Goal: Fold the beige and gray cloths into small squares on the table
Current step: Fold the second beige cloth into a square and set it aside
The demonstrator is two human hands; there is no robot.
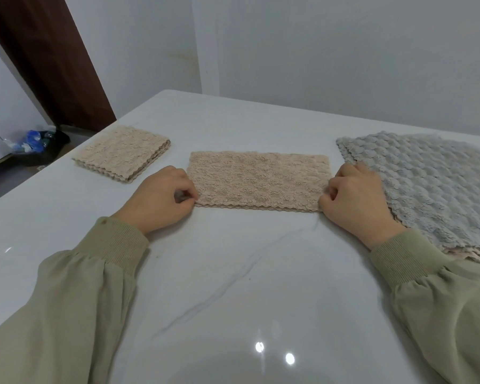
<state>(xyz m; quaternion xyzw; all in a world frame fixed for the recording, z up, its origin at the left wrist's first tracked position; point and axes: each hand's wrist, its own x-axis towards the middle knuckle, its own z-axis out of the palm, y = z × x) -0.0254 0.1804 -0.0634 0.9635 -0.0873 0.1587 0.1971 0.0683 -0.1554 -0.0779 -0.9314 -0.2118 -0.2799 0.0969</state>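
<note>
I read the fingers (188,193) of the left hand (161,200) as curled, pinching the near left corner of the beige cloth (258,184). The right hand (355,198) does the same, its curled fingers pinching the near right corner. The beige cloth lies flat at the middle of the table (233,286) as a long doubled rectangle, with its scalloped edges toward me and both hands at its short ends. Both wrists wear ribbed olive sleeves (122,245) that rest on the table. To the right, the gray cloths (432,184) lie in an unfolded pile. The outer side of the right hand overlaps the pile's left edge, and I cannot tell whether they touch. Beige layers (471,256) show under the near corner of that pile. To the left, well apart from the left hand, a folded beige stack (122,155) sits as a small square near the table edge. Beyond that edge, on the floor, there is a dark bin bag (39,145) with blue items, beside a brown panel (47,59) and a white wall (316,51).
</note>
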